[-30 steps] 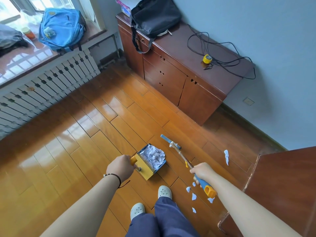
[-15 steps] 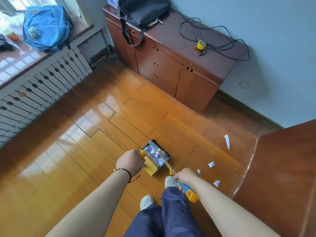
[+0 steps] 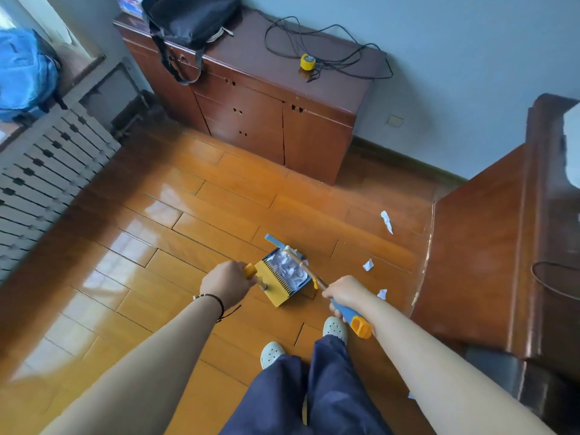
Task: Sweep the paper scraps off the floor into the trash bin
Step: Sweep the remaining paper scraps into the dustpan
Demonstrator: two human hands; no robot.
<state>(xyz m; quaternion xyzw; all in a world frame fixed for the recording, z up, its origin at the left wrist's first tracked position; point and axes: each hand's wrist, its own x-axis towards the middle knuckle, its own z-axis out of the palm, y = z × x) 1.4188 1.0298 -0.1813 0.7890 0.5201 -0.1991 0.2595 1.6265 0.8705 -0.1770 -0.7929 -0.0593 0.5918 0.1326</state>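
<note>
My left hand (image 3: 226,285) grips the handle of a yellow dustpan (image 3: 276,287) held just above the wooden floor; it is filled with white paper scraps (image 3: 287,267). In my right hand (image 3: 344,293) is the blue-and-orange handle of a small broom (image 3: 353,320), whose shaft crosses over the pan and whose blue head (image 3: 274,240) sticks out past the pan's far edge. Loose scraps lie on the floor to the right: a long one (image 3: 387,221), a smaller one (image 3: 368,265) and one (image 3: 382,293) beside my right wrist. No trash bin is in view.
A dark wooden cabinet (image 3: 266,120) with a black bag (image 3: 191,20), cables and a yellow tape roll (image 3: 307,61) stands against the far wall. Wooden furniture (image 3: 489,246) fills the right side. A radiator cover (image 3: 47,171) runs along the left, with a blue backpack (image 3: 25,73) above it.
The broom swung left from the floor beside the pan to lie over the dustpan. My view turned right, so the cabinet and right-hand furniture now sit closer to centre.
</note>
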